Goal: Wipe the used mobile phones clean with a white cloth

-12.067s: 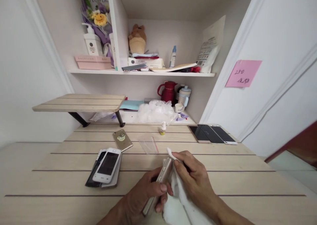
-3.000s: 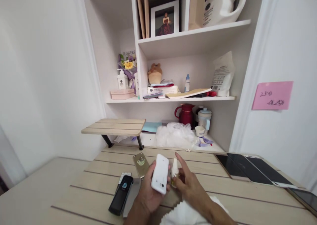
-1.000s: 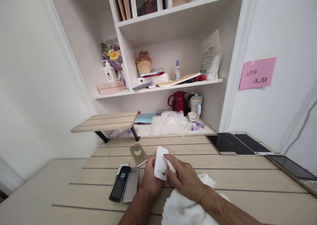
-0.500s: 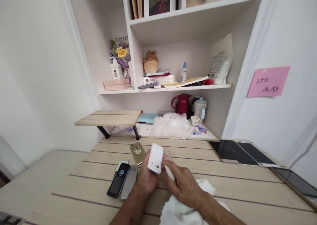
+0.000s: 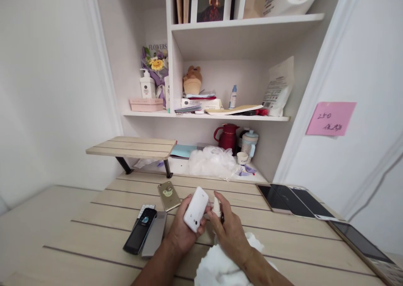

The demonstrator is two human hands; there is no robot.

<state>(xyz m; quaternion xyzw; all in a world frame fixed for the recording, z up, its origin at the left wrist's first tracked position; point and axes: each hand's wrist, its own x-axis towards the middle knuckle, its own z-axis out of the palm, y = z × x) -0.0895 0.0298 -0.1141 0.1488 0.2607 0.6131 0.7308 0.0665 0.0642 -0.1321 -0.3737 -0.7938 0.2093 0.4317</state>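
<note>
A white phone rests tilted in my left hand, with its back and camera facing up and my fingers wrapped round its edges. Close on its right, my right hand is closed round a small bottle with a white nozzle. Most of the bottle's body is hidden by my fingers. Something clear shows between the phone and the nozzle, too small to make out. Below my right wrist lies a crumpled white cloth.
Left of my hands lie a gold phone, a black phone and a grey flat device. Several phones line the right side, near a larger one. A small raised shelf and clear plastic bags stand behind.
My right hand has turned so the nozzle points upward, and the phone has tilted clockwise in my left hand. The head view has shifted slightly.
</note>
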